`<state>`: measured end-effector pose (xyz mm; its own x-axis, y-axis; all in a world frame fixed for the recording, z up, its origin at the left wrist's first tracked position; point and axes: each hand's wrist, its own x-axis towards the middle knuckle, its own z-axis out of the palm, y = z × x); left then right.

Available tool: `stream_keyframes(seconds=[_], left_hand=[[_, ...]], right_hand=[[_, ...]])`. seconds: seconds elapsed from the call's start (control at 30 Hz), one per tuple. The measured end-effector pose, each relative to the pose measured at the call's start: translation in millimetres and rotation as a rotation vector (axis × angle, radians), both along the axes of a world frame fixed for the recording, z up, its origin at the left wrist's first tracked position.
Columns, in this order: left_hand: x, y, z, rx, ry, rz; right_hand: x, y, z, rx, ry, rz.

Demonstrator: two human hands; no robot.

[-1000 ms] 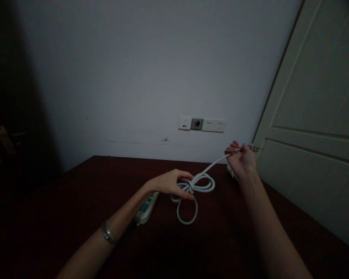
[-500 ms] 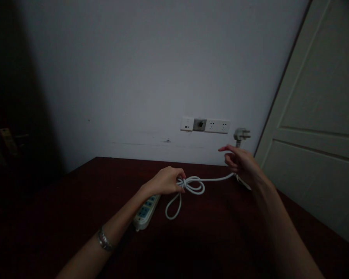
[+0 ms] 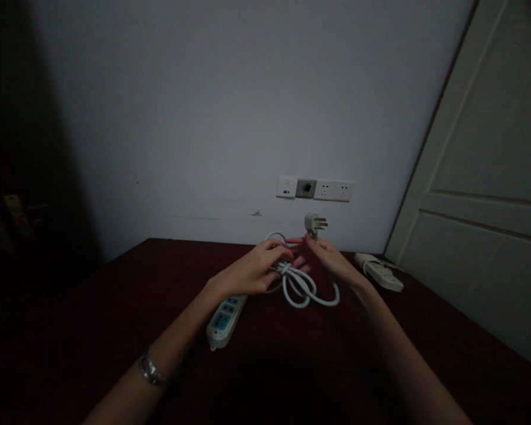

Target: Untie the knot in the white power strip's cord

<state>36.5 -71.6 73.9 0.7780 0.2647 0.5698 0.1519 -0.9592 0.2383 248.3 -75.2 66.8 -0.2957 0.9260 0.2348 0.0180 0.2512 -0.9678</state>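
My left hand (image 3: 265,265) is closed around the bundled white power cord (image 3: 298,286), whose loops hang out to the right of my fingers. Close beside it, my right hand (image 3: 330,260) grips the cord's plug (image 3: 312,222) at its base, thumb against it, with the metal prongs pointing right. Some of my right fingers reach behind the bundle and are partly hidden. Under my left wrist lies a white power strip (image 3: 227,321) with blue sockets, its far end covered by my hand and forearm.
A second white power strip (image 3: 383,274) lies at the right on the dark red tabletop (image 3: 292,366). Behind the table, wall sockets (image 3: 334,190) and a grey wall plate (image 3: 306,188) are set in the wall. A pale panelled door (image 3: 482,230) stands at the right.
My right hand has brought the plug leftward, close to my left hand and the bundle. The cord between them now sags in a loop, and the second power strip has come into fuller view.
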Motion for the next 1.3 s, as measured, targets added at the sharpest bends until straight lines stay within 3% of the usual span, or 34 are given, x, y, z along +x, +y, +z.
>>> stream_keyframes(seconds=[0.13, 0.27, 0.37, 0.47, 0.7, 1.03, 1.3], left_hand=[[0.1, -4.0, 2.0, -0.016, -0.043, 0.054], [1.4, 3.8, -3.3, 0.057, -0.153, 0.101], [2.2, 10.0, -7.5, 0.174, -0.312, 0.247], [2.3, 13.5, -8.6, 0.128, -0.390, 0.350], [1.5, 14.9, -7.4, -0.186, -0.311, 0.239], [-5.7, 12.8, -2.0, -0.237, -0.135, 0.124], [-5.4, 12.7, -3.1, -0.303, -0.132, 0.144]], right_hand=[[-8.8, -0.3, -3.9, -0.003, 0.045, 0.031], [-16.0, 0.3, -3.2, 0.057, 0.029, -0.030], [-19.0, -0.1, -2.2, 0.094, 0.030, -0.103], [-18.5, -1.6, -1.6, 0.118, 0.021, -0.139], [-16.9, -2.0, -7.4, 0.097, -0.033, -0.145], [-15.9, -6.4, -9.6, 0.095, -0.077, 0.036], [-14.1, -4.2, -13.9, 0.055, -0.107, -0.054]])
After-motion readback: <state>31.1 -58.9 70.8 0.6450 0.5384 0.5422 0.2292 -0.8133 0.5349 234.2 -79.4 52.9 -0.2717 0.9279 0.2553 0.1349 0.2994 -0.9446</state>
